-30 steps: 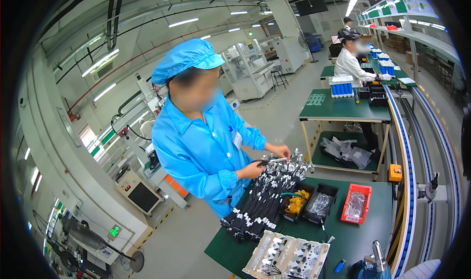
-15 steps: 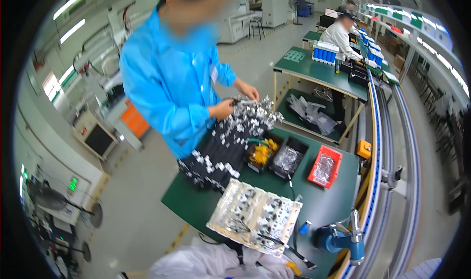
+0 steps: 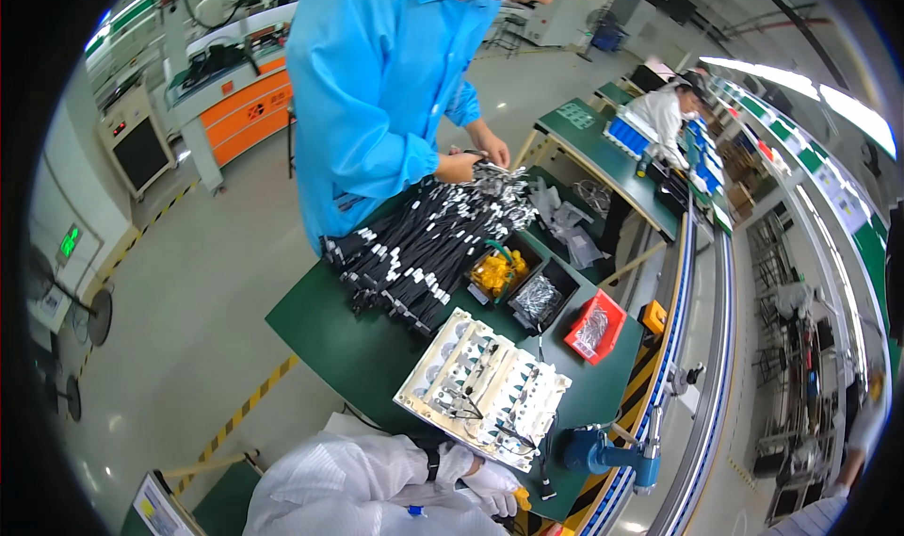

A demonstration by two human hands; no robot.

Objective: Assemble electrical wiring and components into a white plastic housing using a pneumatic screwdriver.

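Observation:
A white sleeve with a black wrist strap (image 3: 433, 462) comes in from the lower edge. At its end my left hand (image 3: 492, 487), in a white glove, is curled at the near edge of the green table (image 3: 330, 315). A yellow patch (image 3: 522, 499) shows at its fingertips; whether that is a held piece or part of the glove I cannot tell. My right hand cannot be made out. Just beyond the glove lies a cream battery module tray (image 3: 482, 385), tilted, with round openings and black leads. A black cable connector (image 3: 547, 489) hangs beside it.
Across the table a blue-coated person (image 3: 377, 93) handles a large bundle of black cables (image 3: 405, 253). Nearby stand a bin of yellow parts (image 3: 499, 272), a black bin (image 3: 541, 299) and a red bin (image 3: 597, 327). A blue power tool (image 3: 603, 449) lies right, by the conveyor (image 3: 692, 348).
The view has shifted and turned, so more of my sleeve and glove shows. The co-worker still holds the cable bundle. The tray stays on the table.

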